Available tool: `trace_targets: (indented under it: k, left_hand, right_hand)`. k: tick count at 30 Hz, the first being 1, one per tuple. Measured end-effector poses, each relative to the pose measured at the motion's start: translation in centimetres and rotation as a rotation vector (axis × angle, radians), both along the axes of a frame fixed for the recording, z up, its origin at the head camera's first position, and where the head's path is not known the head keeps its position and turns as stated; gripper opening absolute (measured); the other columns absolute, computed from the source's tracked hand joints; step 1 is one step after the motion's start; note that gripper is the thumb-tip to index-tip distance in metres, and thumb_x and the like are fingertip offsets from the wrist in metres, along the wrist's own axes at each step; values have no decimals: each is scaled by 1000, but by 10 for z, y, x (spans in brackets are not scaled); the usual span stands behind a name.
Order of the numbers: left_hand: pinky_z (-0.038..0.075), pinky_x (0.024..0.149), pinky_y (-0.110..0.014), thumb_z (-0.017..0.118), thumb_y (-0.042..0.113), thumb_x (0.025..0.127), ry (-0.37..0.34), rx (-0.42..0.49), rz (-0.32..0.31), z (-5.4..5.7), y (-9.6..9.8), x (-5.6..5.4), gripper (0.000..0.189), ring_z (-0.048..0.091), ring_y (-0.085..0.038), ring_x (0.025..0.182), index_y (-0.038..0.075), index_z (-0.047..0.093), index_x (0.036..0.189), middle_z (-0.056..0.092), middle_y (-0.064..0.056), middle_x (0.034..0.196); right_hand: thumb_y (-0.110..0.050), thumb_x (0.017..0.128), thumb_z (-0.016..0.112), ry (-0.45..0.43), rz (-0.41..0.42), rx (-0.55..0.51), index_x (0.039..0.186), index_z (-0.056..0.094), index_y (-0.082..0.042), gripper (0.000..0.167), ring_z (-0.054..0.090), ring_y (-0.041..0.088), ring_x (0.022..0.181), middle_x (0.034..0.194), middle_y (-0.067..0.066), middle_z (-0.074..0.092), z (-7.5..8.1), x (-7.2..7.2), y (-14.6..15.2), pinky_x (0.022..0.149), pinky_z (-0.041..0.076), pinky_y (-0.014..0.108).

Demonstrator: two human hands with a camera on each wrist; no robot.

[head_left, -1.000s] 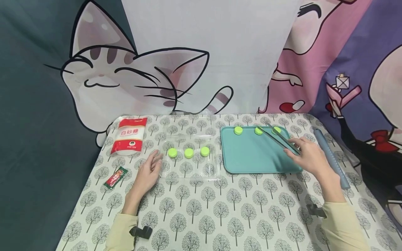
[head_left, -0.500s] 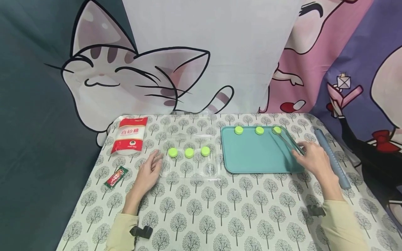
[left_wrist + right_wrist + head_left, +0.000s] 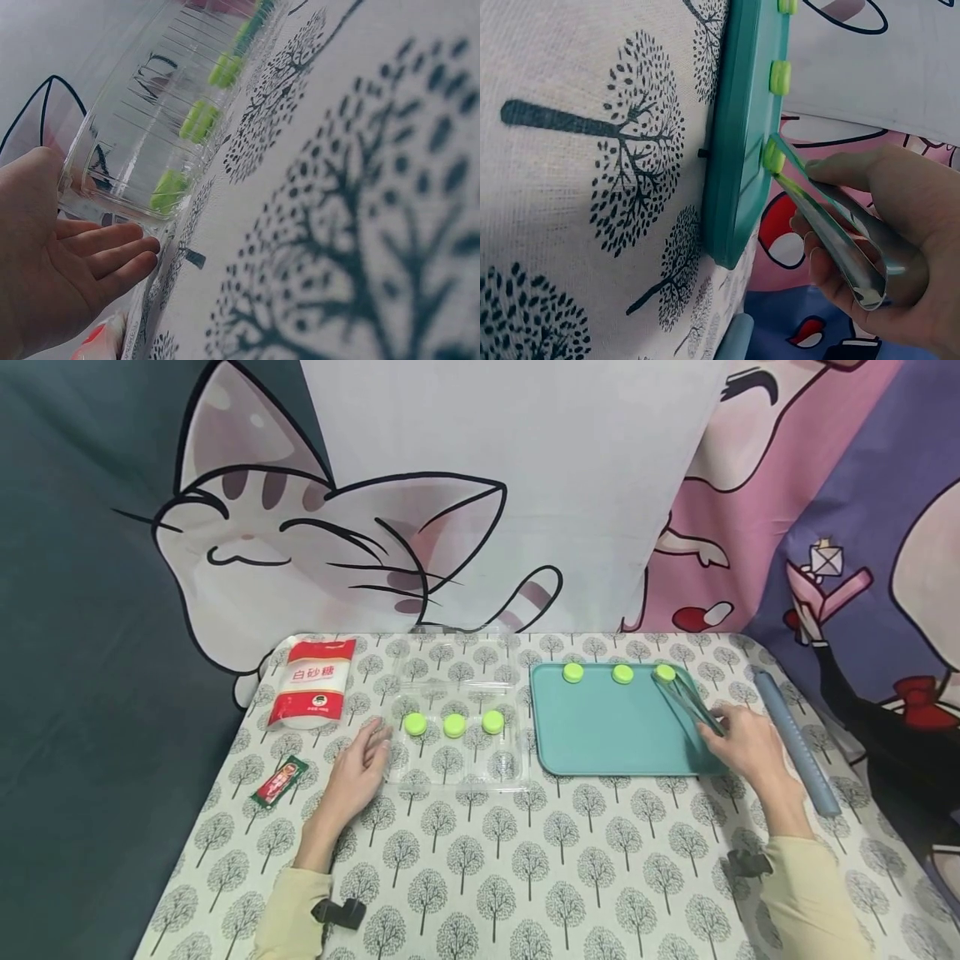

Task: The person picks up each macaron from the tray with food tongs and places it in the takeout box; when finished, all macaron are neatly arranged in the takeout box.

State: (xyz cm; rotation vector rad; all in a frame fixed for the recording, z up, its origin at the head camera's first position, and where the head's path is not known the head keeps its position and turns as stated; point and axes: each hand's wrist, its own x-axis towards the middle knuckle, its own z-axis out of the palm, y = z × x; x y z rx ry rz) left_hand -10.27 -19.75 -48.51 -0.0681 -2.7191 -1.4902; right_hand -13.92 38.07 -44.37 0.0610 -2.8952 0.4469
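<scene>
My right hand (image 3: 752, 745) grips metal tongs (image 3: 840, 244) above the right side of the teal tray (image 3: 615, 735). Their tips sit at either side of the rightmost green macaron (image 3: 773, 156), near the tray's back edge. Two more macarons, a middle one (image 3: 622, 674) and a left one (image 3: 573, 672), lie along that edge. To the left stands a clear plastic box (image 3: 450, 768) with its lid folded back. Inside it is a row of three green macarons (image 3: 453, 725). My left hand (image 3: 358, 768) rests at the box's left edge, fingers loosely extended by the wall (image 3: 112, 206).
At the back left lies a red and white sugar bag (image 3: 311, 685), with a small green and red packet (image 3: 279, 781) nearer. A grey-blue rod (image 3: 797, 743) lies right of the tray. Behind the tree-patterned tablecloth (image 3: 487, 877) hangs a cartoon cloth (image 3: 465, 552).
My right hand has moved slightly right and the tongs' tips have gone from around the middle macaron to the rightmost one, drawing closer together. My left hand has stayed at the box.
</scene>
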Motion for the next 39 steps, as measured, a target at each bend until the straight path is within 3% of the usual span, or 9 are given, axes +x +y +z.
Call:
trace_targets:
  k: [7, 13, 19, 22, 31, 39]
  left_hand:
    - [47, 114, -45, 49, 24, 107, -6, -7, 3, 1, 0, 0, 55, 60, -34, 130, 5, 34, 157, 54, -14, 150]
    - [47, 114, -45, 49, 25, 107, -6, -6, 5, 1, -1, 1, 56, 60, -33, 131, 5, 34, 157, 54, -14, 150]
    - [47, 114, -45, 49, 23, 107, -11, -3, 1, 1, -1, 1, 55, 59, -34, 131, 5, 33, 157, 54, -15, 150]
    - [47, 114, -46, 49, 22, 107, -13, -4, 3, 0, -1, 1, 55, 59, -35, 131, 4, 34, 157, 54, -16, 150]
    - [46, 115, -45, 48, 23, 107, -18, -17, 3, 0, 0, -1, 54, 59, -35, 132, 4, 34, 156, 54, -16, 150]
    - [45, 116, -46, 46, 25, 108, -13, -17, -6, 1, 0, 1, 55, 57, -36, 133, 3, 34, 156, 53, -18, 150]
  right_hand:
    - [-26, 92, 70, 11, -20, -30, 119, 66, 6, 42, 64, 50, 86, 97, 31, 68, 10, 5, -4, 66, 49, 62]
    - [-24, 91, 71, 80, 16, -25, 121, 66, 5, 42, 65, 47, 85, 101, 29, 69, 26, 9, -17, 69, 50, 63]
    - [-28, 92, 70, 98, 46, 11, 124, 66, 0, 42, 64, 45, 79, 104, 27, 68, 48, 15, -41, 63, 51, 62]
    - [-27, 91, 71, 139, 67, 3, 124, 66, -1, 42, 64, 43, 78, 109, 27, 69, 57, 16, -55, 63, 52, 59]
    - [-16, 84, 78, 293, 204, 12, 118, 69, 2, 39, 61, 34, 64, 100, 25, 71, 76, 20, -91, 55, 51, 49]
    - [-12, 79, 82, 372, 354, 11, 113, 72, 1, 37, 54, 18, 58, 91, 17, 71, 84, 19, -123, 46, 41, 27]
